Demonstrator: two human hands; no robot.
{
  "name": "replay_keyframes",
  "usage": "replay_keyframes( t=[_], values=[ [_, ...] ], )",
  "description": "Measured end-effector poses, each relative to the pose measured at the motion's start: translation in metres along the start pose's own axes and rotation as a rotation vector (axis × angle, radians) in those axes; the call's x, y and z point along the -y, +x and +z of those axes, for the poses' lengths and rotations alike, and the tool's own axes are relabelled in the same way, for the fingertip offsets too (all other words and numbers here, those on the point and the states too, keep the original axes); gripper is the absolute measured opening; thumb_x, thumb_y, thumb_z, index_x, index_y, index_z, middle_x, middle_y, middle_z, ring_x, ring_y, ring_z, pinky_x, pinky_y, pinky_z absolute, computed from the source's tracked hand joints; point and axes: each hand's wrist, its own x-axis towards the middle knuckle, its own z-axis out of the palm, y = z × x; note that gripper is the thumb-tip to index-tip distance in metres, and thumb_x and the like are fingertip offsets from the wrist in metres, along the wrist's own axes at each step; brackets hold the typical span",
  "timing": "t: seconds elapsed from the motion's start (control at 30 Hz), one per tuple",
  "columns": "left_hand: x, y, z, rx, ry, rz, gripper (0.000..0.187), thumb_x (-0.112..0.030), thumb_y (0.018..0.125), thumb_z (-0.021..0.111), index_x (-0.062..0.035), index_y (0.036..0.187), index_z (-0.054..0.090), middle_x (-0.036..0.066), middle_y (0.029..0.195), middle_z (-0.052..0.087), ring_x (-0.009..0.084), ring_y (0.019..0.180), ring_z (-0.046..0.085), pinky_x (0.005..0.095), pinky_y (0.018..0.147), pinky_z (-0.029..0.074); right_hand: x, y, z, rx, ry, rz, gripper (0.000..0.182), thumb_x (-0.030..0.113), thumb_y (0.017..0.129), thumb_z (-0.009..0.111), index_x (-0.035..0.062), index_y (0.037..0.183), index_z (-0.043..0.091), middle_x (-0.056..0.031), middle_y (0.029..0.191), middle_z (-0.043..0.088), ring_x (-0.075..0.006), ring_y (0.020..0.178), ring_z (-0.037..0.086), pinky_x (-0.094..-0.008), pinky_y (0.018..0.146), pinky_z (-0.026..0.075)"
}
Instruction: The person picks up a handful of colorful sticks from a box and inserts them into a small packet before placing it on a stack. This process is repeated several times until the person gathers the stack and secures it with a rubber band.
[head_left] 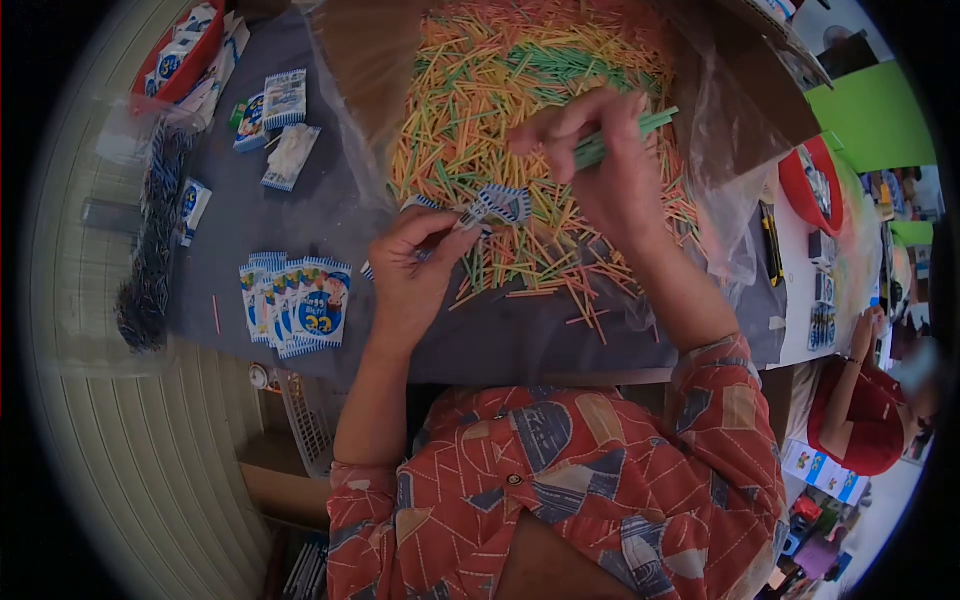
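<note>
Low over the front of a heap of thin coloured sticks [470, 130], my left hand [415, 265] pinches a small blue-and-white striped packet [495, 205] between thumb and fingers. The packet looks bent and partly covered by the fingers. My right hand [620, 165] is raised above the heap, its fingers closed round a bundle of green sticks [590, 150] whose ends stick out to the right. The heap mixes yellow, orange, pink and green sticks.
A fanned stack of printed packets [310, 305] lies left of my left hand. Farther left are filled packets [285, 97], a red basket [205, 50] and a clear plastic bin [100, 220]. A cardboard box [365, 60] with plastic lining surrounds the heap. Another person [860, 410] sits at right.
</note>
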Motion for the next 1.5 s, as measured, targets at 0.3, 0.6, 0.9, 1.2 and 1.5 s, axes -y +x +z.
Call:
replay_keyframes(
  t=[0.3, 0.6, 0.9, 1.2, 1.5],
  values=[
    [0.024, 0.021, 0.041, 0.056, -0.233, -0.124, 0.015, 0.007, 0.084, 0.073, 0.0010, 0.097, 0.071, 0.003, 0.090, 0.066, 0.0084, 0.079, 0.060, 0.0217, 0.068, 0.049, 0.000, -0.007, -0.014, 0.114, -0.386, 0.148, 0.054, 0.046, 0.105, 0.044, 0.0012, 0.092, 0.071, -0.0079, 0.086, 0.070, -0.0162, 0.091, 0.065, -0.0342, 0.085, 0.051],
    [0.029, 0.027, 0.058, 0.167, -0.184, 0.104, 0.018, 0.007, 0.084, 0.073, 0.0014, 0.101, 0.068, 0.007, 0.096, 0.065, 0.0110, 0.085, 0.062, 0.0226, 0.072, 0.051, 0.005, -0.010, -0.040, 0.179, -0.481, 0.304, 0.064, 0.057, 0.103, 0.036, 0.0008, 0.105, 0.066, -0.0151, 0.113, 0.068, -0.0257, 0.108, 0.063, -0.0409, 0.099, 0.047],
    [0.027, 0.028, 0.052, 0.141, -0.445, -0.190, 0.023, 0.007, 0.085, 0.071, 0.0012, 0.108, 0.068, 0.004, 0.104, 0.064, 0.0106, 0.093, 0.062, 0.0235, 0.078, 0.052, 0.010, 0.003, -0.005, 0.080, -0.225, 0.137, 0.045, 0.038, 0.100, 0.056, 0.0010, 0.124, 0.064, -0.0074, 0.114, 0.066, -0.0183, 0.107, 0.062, -0.0341, 0.095, 0.048],
    [-0.018, -0.067, -0.067, -0.133, 0.061, -0.043, 0.015, 0.006, 0.092, 0.062, 0.0026, 0.106, 0.067, 0.005, 0.103, 0.066, 0.0083, 0.094, 0.058, 0.0241, 0.084, 0.046, 0.029, -0.013, -0.030, 0.388, -0.806, 0.043, 0.034, 0.023, 0.093, 0.065, 0.0075, 0.123, 0.065, -0.0148, 0.121, 0.062, -0.0322, 0.119, 0.056, -0.0424, 0.103, 0.042],
    [-0.037, -0.061, -0.088, -0.279, 1.411, 0.176, 0.031, -0.008, 0.084, 0.070, -0.0021, 0.114, 0.064, 0.013, 0.103, 0.057, 0.0352, 0.096, 0.051, 0.0482, 0.082, 0.042, 0.029, -0.005, -0.103, 0.527, -2.164, 0.286, 0.066, 0.028, 0.084, 0.071, 0.0188, 0.144, 0.047, -0.0208, 0.150, 0.037, -0.0383, 0.139, 0.033, -0.0529, 0.113, 0.028]
  ],
)
